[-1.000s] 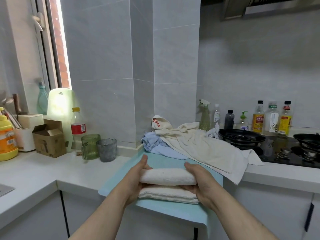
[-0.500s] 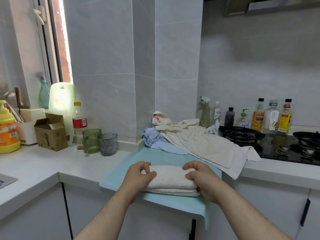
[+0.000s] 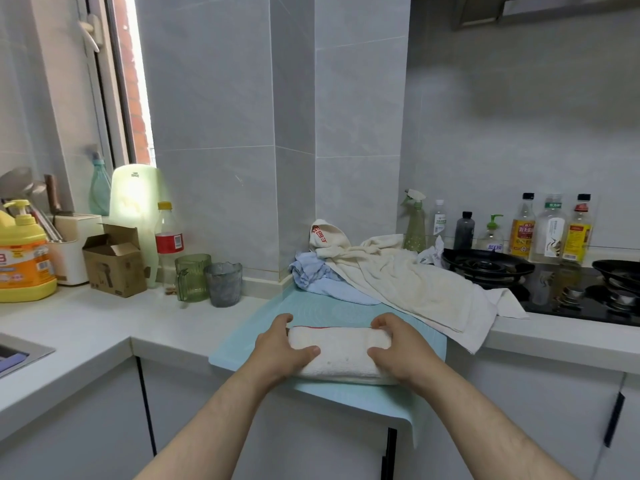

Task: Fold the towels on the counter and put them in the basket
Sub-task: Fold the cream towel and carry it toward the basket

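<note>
Clasping the folded towel by its two ends, the left grip and the right grip each curl round it, thumbs on its near top and fingers over its far edge. Between the grips the towel lies flat on a pale blue mat at the front of the desk. Just beyond the right grip a loose cream towel sprawls, one corner hanging off the front. A crumpled blue cloth lies beyond both grips, against the tiled pillar.
</note>
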Motion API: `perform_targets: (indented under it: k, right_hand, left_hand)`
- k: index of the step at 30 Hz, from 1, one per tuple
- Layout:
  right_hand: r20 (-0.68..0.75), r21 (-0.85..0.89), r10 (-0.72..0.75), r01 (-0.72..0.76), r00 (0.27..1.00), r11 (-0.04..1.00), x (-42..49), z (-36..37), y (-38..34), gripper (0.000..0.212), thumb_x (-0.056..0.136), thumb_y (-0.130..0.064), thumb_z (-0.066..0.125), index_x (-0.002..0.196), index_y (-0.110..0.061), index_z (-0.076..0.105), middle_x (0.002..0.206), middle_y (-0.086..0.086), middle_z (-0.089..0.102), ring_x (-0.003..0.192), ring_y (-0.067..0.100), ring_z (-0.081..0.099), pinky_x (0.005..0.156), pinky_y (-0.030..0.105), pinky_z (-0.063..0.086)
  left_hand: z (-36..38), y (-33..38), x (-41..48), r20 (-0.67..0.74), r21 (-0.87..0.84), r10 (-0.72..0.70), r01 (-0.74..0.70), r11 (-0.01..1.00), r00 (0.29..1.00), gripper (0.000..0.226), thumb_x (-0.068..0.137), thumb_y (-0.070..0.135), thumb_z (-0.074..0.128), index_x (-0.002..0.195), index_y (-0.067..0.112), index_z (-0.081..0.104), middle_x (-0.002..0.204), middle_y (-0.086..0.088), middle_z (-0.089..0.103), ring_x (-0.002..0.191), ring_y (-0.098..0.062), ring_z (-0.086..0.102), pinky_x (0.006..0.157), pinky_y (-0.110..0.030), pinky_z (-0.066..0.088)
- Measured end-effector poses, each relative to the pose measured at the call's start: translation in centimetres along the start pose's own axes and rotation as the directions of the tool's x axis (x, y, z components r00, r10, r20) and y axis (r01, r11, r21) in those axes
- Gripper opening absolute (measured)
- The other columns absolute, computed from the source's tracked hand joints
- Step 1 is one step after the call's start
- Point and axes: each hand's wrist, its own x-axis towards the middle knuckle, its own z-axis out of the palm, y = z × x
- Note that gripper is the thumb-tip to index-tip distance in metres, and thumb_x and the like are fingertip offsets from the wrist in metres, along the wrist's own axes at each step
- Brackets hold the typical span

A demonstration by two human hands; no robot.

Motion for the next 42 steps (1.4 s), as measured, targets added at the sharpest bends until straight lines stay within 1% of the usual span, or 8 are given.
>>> perform_targets:
  k: [3,8,14,17,21,25,31,42]
  right_hand:
    - [-0.021,-0.169,0.068,-0.070,0.997,0.983,-0.2,-0.2,0.0,0.063,0.087,-0.035,0.059,0.144,-0.023,0.034,0.137,0.003,0.045,0.125,0.025,0.038,0.101,0.032,0.033]
    - [0.024,0.132,0.089,-0.092,0.996,0.987,-1.0,-0.2,1.1,0.039,0.081,-0.030,0.067,0.117,-0.023,0.051,0.108,-0.009,0.062,0.099,0.012,0.059,0.092,0.034,0.050]
    - [-0.039,0.458,-0.017,0.033,0.999,0.888,-0.9,-0.4,1.3,0.054,0.091,-0.018,0.064,0.134,-0.037,0.037,0.118,-0.012,0.056,0.103,0.004,0.056,0.088,0.026,0.047]
    - [-0.151,0.582,0.021,0.072,0.988,0.810,0.8,-0.2,1.3,0.058,0.091,-0.022,0.064,0.134,-0.048,0.035,0.117,-0.009,0.055,0.107,0.001,0.051,0.095,0.031,0.044]
    - [-0.193,0.596,0.040,0.085,0.980,0.799,3.4,1.6,1.4,0.034,0.095,-0.015,0.056,0.113,-0.043,0.054,0.123,-0.002,0.057,0.116,0.016,0.052,0.098,0.034,0.045]
    - [-0.174,0.574,0.045,0.064,0.984,0.817,4.3,2.7,1.7,0.030,0.098,-0.008,0.047,0.092,-0.029,0.067,0.108,-0.013,0.062,0.101,0.004,0.054,0.080,0.017,0.039]
    - [-0.062,0.655,0.036,0.013,0.997,0.755,3.8,2.6,1.9,0.016,0.095,-0.016,0.055,0.101,-0.025,0.067,0.103,-0.004,0.064,0.091,0.012,0.057,0.075,0.023,0.042]
    - [-0.055,0.658,-0.018,0.050,0.998,0.752,3.8,2.4,2.4,0.036,0.085,0.001,0.065,0.108,-0.027,0.066,0.114,-0.006,0.061,0.102,0.013,0.059,0.085,0.021,0.047]
  left_hand:
    - [-0.2,0.5,-0.5,0.066,0.036,0.032,-0.034,0.999,0.997,0.084,0.081,0.043,0.072,0.148,0.020,0.026,0.143,-0.003,0.043,0.126,-0.021,0.046,0.104,-0.032,0.038]
    - [0.0,0.5,-1.6,0.077,-0.063,0.153,-0.148,0.987,0.985,0.060,0.084,0.034,0.071,0.129,0.033,0.032,0.117,0.007,0.051,0.102,-0.008,0.053,0.087,-0.024,0.042]
    - [-0.3,1.7,-0.9,0.047,-0.362,0.183,-0.154,0.920,0.982,0.047,0.086,0.021,0.065,0.121,0.035,0.037,0.110,0.003,0.053,0.095,-0.012,0.055,0.072,-0.023,0.045]
    - [-0.5,2.6,0.7,-0.011,-0.561,0.120,-0.105,0.821,0.993,0.052,0.067,0.021,0.058,0.113,0.042,0.044,0.110,-0.009,0.056,0.089,-0.022,0.056,0.072,-0.031,0.046]
    - [-0.1,1.7,2.7,-0.073,-0.574,0.129,-0.147,0.806,0.989,0.056,0.077,0.016,0.067,0.120,0.049,0.051,0.118,-0.002,0.057,0.102,-0.024,0.062,0.086,-0.039,0.054]
    - [1.2,0.4,3.4,-0.099,-0.552,0.080,-0.121,0.825,0.992,0.023,0.089,0.006,0.061,0.088,0.028,0.069,0.112,0.004,0.063,0.099,-0.018,0.058,0.078,-0.027,0.047]
    - [1.4,0.8,2.9,-0.028,-0.633,0.049,-0.055,0.772,0.998,0.009,0.087,0.007,0.066,0.085,0.016,0.068,0.103,0.002,0.065,0.088,-0.018,0.058,0.072,-0.025,0.047]
    - [1.1,0.2,3.8,0.062,-0.750,0.014,0.037,0.660,0.998,0.029,0.081,-0.013,0.065,0.100,0.009,0.068,0.110,-0.009,0.064,0.086,-0.024,0.062,0.075,-0.031,0.053]
